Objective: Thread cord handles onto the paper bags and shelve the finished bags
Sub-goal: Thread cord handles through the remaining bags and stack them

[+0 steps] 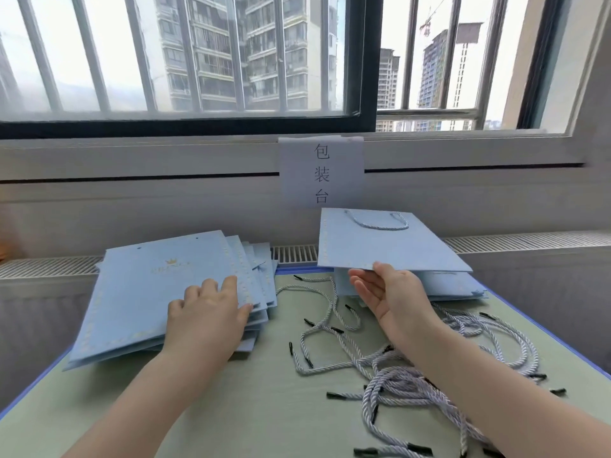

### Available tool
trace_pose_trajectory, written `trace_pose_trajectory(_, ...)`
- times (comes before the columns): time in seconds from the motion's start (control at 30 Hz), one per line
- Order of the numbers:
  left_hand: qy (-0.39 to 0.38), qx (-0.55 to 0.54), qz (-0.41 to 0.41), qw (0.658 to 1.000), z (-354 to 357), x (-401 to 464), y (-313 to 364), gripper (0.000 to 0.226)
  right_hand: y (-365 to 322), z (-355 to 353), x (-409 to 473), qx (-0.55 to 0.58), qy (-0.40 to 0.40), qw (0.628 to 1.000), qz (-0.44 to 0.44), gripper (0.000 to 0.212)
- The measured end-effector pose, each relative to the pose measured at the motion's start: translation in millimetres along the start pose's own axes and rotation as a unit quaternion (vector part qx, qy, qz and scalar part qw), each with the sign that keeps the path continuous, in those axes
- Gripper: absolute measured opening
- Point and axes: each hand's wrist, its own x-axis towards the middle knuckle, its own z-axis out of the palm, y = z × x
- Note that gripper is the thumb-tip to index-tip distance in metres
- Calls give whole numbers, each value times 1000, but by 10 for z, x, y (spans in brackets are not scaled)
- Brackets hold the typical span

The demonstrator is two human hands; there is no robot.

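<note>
While the window with its grey bars (185, 54) fills the upper half, work sits on the pale green table with blue edging (264, 408), cut off at the bottom and both sides. White radiator grille (294, 254) runs behind it, mostly hidden by bags.

Left: fanned stack of flat light-blue paper bags without handles (158, 292), top one has a gold crown print; wording under it too faint to read. Count unclear, lower ones only show edges. Left hand (208, 319) lies flat on the stack's right side, fingers spread and fairly straight, gripping nothing.

Right: single light-blue paper bag with a threaded twisted cord handle (390, 242) held up off the table, tilted, handle at the far edge. Right hand (386, 292) pinches its near edge, thumb on top, fingers below and half open. Under it a small pile of light-blue bags (453, 285), largely hidden; can't tell whether they have handles.

Loose grey-white twisted cords with black tips (396, 375) tangled across the table's right half, partly covered by the right forearm, some cut off at the frame bottom.

White paper sign with three printed characters (321, 173) on the sill wall, its lower edge behind the held bag.
</note>
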Motion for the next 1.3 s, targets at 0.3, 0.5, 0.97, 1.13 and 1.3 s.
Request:
trace_pose_trajectory(0.3,6,3,13,1000,24,11,-46,58,4,-52,-7,-79,104,991,2,34)
trace_pose_trajectory(0.5,17,12,28,999,67,35,-59,50,-24,-10,-95,-32,153,985,69,35)
trace_pose_trajectory(0.97,144,144,61,977,-37,19,-85,33,-7,-7,-258,-758,-343,555,15,31)
trace_pose_trajectory(1.13,208,75,91,971,-77,5,-85,42,136,27,-232,-769,-357,516,-124,13)
trace_pose_trajectory(1.3,120,19,57,991,53,61,-101,32,164,56,-238,-777,-349,502,-151,11)
